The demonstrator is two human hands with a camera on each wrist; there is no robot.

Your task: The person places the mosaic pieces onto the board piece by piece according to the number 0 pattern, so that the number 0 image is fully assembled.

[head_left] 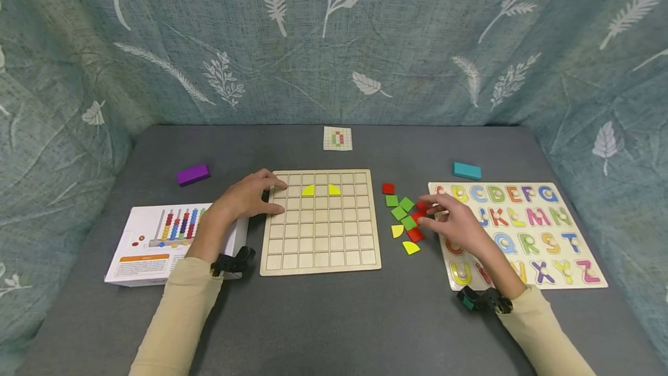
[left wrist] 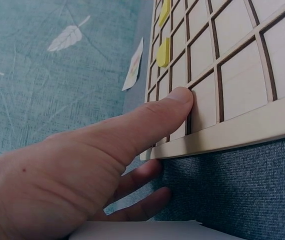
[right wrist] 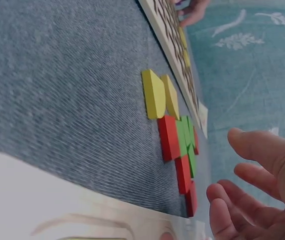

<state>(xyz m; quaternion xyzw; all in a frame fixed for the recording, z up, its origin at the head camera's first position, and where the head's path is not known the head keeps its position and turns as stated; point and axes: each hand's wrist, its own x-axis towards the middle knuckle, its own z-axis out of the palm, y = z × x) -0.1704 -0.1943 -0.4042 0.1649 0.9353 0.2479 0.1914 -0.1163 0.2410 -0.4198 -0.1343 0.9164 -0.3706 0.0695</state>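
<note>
My left hand [head_left: 249, 195] rests on the left edge of a wooden grid board [head_left: 320, 268], thumb and a finger extended over its outer cells. In the left wrist view the thumb [left wrist: 177, 102] lies on a grid line while two fingers hang outside the rim. Two yellow quarter-circle pieces [head_left: 308, 190] sit in cells near the top of the board. My right hand [head_left: 453, 222] hovers beside a loose pile of red squares [head_left: 415, 235], green squares [head_left: 399, 213] and yellow quarter-circles [head_left: 411, 248]. Its fingers are loosely bent and nothing shows between them.
Under the right forearm lies an alphabet puzzle board [head_left: 528, 281]. A white box [head_left: 125, 242] with an abacus picture is at the left. Behind are a purple block [head_left: 193, 175], a teal block [head_left: 467, 171] and a small pattern card [head_left: 329, 139] before the curtain [head_left: 313, 97].
</note>
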